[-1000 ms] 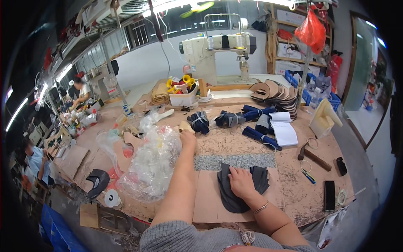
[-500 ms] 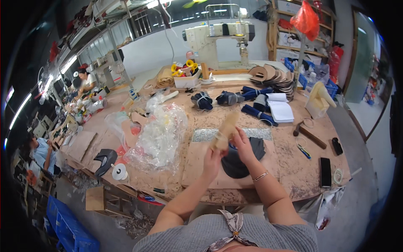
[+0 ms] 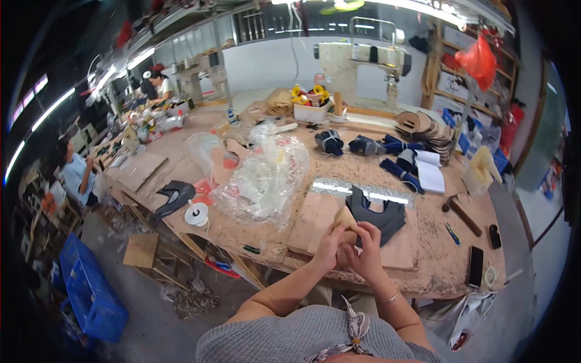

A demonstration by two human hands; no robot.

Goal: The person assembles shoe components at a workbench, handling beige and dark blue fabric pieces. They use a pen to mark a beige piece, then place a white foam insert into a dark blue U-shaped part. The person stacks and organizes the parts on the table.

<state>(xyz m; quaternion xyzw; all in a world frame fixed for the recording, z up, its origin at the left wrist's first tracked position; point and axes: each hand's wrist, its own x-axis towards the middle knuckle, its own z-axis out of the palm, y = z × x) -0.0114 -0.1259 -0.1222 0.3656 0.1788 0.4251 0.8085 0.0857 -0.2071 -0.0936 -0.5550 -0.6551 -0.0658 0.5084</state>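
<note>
Close in front of me, both hands are closed on a tan, flat, bent bundle whose exact kind I cannot make out. My left hand grips it from the left, and the fingers of my right hand pinch at its right side. Just beyond my right hand lies a stack of dark grey, U-shaped shoe-upper pieces. Under the stack is a tan cutting board, with a shiny strip along its far edge.
Clear plastic bags, a white spool and dark grey pieces lie left. Tied dark blue bundles and a white notebook lie beyond. A hammer and phone are right. A sewing machine stands behind.
My hands have drawn the tan bundle down and nearer to me, from upright to low over the board. The dark grey stack is now uncovered. My view has turned left.
</note>
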